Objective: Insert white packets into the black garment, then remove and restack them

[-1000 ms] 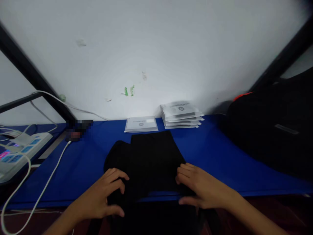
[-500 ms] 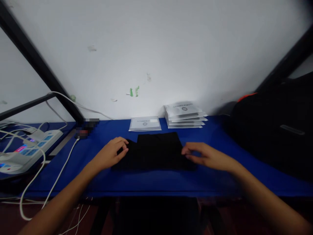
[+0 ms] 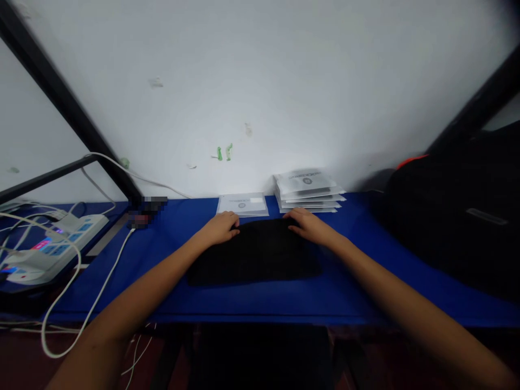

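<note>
A piece of black cloth, probably folded, lies flat on the blue table in front of me. My left hand pinches its far left corner, the thumb and fingers curled at the edge. At the far right corner, my right hand grips the same cloth with bent fingers. Just beyond the left hand is a single white printed pouch. Close behind the right hand stands a stack of similar white pouches.
A large black bag takes up the right side of the table. On the left, a white power strip carries plugs and tangled cables. One white cable loops down past the table's front edge. A white wall rises behind.
Both hands have moved away from me and inward, from the cloth's sides to its far corners. The far edge of the cloth now looks straighter, its raised step gone.
</note>
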A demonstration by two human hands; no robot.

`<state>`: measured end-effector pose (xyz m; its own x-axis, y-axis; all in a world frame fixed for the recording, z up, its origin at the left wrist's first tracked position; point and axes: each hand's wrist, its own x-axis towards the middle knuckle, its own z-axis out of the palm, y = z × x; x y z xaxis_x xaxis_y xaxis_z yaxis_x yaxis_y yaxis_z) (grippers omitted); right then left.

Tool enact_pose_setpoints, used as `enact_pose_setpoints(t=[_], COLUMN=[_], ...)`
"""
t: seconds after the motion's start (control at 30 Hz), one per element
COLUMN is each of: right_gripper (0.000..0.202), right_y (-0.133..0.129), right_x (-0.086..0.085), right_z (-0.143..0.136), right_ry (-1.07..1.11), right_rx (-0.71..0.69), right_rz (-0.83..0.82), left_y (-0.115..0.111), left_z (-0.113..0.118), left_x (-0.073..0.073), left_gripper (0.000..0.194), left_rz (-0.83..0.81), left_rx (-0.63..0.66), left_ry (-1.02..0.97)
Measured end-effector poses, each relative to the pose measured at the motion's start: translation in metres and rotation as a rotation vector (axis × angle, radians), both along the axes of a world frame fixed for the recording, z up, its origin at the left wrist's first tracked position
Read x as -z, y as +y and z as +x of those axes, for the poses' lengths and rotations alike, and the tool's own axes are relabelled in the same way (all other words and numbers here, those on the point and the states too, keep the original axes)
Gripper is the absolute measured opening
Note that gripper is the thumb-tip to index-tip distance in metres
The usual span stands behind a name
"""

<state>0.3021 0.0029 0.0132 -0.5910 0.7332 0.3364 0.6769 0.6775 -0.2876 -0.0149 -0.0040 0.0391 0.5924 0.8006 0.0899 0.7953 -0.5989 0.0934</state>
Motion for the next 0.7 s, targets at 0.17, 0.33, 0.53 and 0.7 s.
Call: enact_pose_setpoints(t=[0.17, 0.33, 0.53, 0.7], right_gripper=[0.021, 0.017, 0.019, 0.021], right_y=[-0.025, -0.078, -0.101, -0.087], right_x=[-0.022, -0.035, -0.031, -0.033], right_z=[0.007, 0.014, 0.005, -0.008], right_ry=[0.084, 0.034, -0.147, -0.109], right_rx=[0.013, -0.145, -0.233, -0.23], right_rz=[0.128, 0.062, -0.039, -0.049], left_y=[-0.031, -0.09, -0.098, -0.055], left_z=[0.002, -0.011, -0.05, -0.082], left_x=[-0.018, -0.021, -0.001, 0.023], left_gripper=[0.013, 0.006, 0.024, 0.031], left_rz=[0.166, 0.193, 0.125, 0.121], left_rx=[-0.02, 0.27, 0.097, -0.315], left_ry=[-0.035, -0.142, -0.336, -0.252])
